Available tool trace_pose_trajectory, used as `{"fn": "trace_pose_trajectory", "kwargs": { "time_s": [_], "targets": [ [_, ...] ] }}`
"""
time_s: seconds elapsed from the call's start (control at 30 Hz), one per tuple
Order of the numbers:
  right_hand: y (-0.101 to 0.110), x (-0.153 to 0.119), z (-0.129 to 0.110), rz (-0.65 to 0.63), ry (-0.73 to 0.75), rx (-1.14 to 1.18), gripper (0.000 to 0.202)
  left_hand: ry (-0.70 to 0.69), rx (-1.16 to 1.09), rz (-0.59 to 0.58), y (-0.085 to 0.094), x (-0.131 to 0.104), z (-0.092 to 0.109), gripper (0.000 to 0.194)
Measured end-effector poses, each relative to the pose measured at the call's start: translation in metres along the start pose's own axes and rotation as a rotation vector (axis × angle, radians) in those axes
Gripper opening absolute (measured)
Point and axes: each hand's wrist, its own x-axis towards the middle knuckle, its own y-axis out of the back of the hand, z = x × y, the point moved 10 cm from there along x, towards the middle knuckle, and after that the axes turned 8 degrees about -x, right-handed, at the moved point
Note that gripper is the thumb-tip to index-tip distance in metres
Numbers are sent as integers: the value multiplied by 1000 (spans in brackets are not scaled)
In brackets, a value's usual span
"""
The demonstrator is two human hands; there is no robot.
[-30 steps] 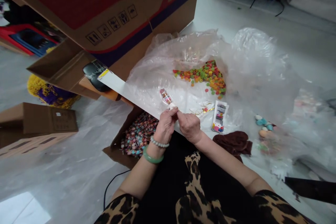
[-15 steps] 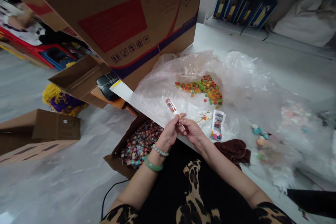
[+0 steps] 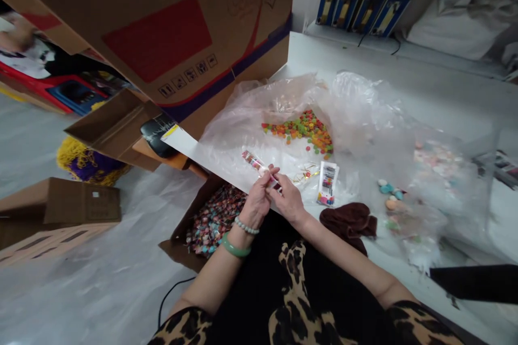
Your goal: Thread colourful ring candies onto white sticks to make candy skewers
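A narrow clear packet with colourful candy inside (image 3: 253,160) points up and left from between my hands. My left hand (image 3: 259,199), with a bead bracelet and a green bangle at the wrist, pinches its lower part. Fingers of my right hand (image 3: 288,199) are closed on the packet's lower end, touching my left hand. Beyond them, red, green and orange candy rings (image 3: 309,129) lie on clear plastic sheeting (image 3: 230,124). To the right of my hands are a white printed packet (image 3: 327,183), some gold ties (image 3: 305,173) and a brown cloth (image 3: 348,221).
A large cardboard box (image 3: 182,27) stands at the table's back left. Below the table edge, an open box holds many wrapped candies (image 3: 216,218). Bagged pastel candies (image 3: 439,164) lie at right. A person's arm (image 3: 18,35) shows at far left.
My right hand has turned and closed further over the packet's lower end, covering the white stick seen there earlier. The view has shifted slightly.
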Motion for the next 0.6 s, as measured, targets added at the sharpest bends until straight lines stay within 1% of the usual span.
{"fn": "trace_pose_trajectory", "kwargs": {
  "time_s": [0.03, 0.07, 0.13, 0.2, 0.27, 0.3, 0.37, 0.43, 0.47, 0.5, 0.53, 0.57, 0.6],
  "targets": [
    [3, 1, 0, 8, -11, 19, 16, 54, -12, -20, -5, -2, -7, 23],
    [3, 2, 4, -3, -50, 91, 17, 109, -22, -47, -10, -4, -14, 25],
    [-5, 4, 18, -100, -200, 368, 23, 209, -14, -111, -19, -9, -24, 29],
    [-24, -3, 30, -291, -411, 710, 17, 265, 29, -174, -25, -14, -26, 30],
    [-42, -17, 34, -496, -619, 980, 8, 254, 83, -254, -30, -18, -19, 24],
    [-48, -25, 34, -578, -695, 1073, 6, 237, 110, -295, -32, -21, -14, 20],
    [-51, -34, 32, -672, -758, 1175, 5, 224, 173, -366, -34, -25, -8, 15],
    [-52, -38, 33, -692, -743, 1142, 7, 215, 238, -391, -30, -27, -6, 14],
    [-52, -39, 35, -690, -716, 1063, 7, 203, 260, -389, -27, -25, -6, 14],
    [-50, -38, 37, -661, -666, 940, 8, 181, 269, -375, -24, -23, -5, 15],
    [-44, -34, 40, -587, -588, 772, 11, 144, 260, -345, -20, -18, -3, 17],
    [-33, -27, 40, -471, -476, 565, 13, 102, 238, -300, -16, -14, 0, 19],
    [-18, -20, 34, -330, -331, 330, 13, 61, 209, -241, -10, -9, 2, 21]
  ]
}}
